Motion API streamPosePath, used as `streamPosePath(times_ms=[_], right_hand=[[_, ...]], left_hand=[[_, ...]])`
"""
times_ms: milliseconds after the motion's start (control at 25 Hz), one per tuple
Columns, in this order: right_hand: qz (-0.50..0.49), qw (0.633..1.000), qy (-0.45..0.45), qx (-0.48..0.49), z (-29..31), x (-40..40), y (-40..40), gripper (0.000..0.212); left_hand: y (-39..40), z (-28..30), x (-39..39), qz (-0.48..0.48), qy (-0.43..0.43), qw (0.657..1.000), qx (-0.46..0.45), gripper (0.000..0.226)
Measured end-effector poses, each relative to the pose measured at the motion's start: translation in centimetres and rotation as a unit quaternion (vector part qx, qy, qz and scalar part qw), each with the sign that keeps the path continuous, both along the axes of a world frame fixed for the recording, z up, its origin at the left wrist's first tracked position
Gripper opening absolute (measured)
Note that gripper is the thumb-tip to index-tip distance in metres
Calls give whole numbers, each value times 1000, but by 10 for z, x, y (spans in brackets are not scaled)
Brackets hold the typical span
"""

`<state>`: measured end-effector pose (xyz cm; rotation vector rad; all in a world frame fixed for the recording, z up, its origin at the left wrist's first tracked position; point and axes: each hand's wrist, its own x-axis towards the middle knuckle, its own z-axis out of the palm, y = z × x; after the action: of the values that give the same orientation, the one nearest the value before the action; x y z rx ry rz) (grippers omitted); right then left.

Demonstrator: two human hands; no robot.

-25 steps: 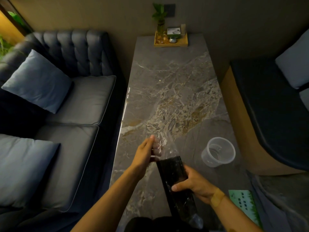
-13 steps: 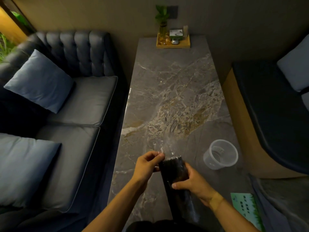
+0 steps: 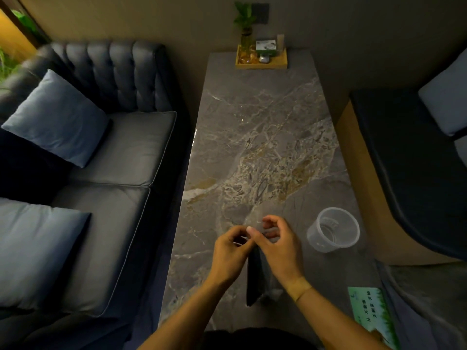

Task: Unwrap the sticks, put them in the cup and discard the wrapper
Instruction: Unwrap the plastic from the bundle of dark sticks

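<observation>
A dark bundle of sticks in a clear plastic wrapper hangs between my two hands over the near end of the marble table. My left hand pinches the wrapper's top edge. My right hand grips the same top edge from the right, fingers curled over it. The two hands touch at the thumbs and hide the top of the bundle. A clear plastic cup stands upright on the table to the right of my right hand, with nothing in it.
A wooden tray with a plant and small items sits at the table's far end. A green printed card lies at the near right corner. A dark sofa with blue cushions runs along the left, a bench on the right.
My right hand has moved up from the middle of the bundle to its top, meeting my left hand there. The bundle now hangs lower and more upright.
</observation>
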<state>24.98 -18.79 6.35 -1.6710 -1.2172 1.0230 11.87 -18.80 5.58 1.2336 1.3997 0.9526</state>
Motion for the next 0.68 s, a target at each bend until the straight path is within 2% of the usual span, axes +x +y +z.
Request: streamPosePath(times_ms=[240, 400, 480, 560, 680], right_hand=[[17, 1000, 25, -6, 2, 14, 4, 6], [11, 1000, 18, -3, 5, 24, 5, 10], [1, 999, 41, 0, 6, 34, 7, 15], [-9, 998, 62, 4, 7, 47, 10, 21], [-8, 997, 75, -5, 8, 61, 14, 19]], left_hand=[[5, 1, -6, -29, -52, 998, -14, 4], [6, -2, -10, 1, -44, 999, -29, 4], [7, -2, -15, 17, -40, 998, -35, 7], [9, -3, -20, 38, -49, 997, -46, 8], [13, -4, -28, 40, -78, 994, -66, 9]])
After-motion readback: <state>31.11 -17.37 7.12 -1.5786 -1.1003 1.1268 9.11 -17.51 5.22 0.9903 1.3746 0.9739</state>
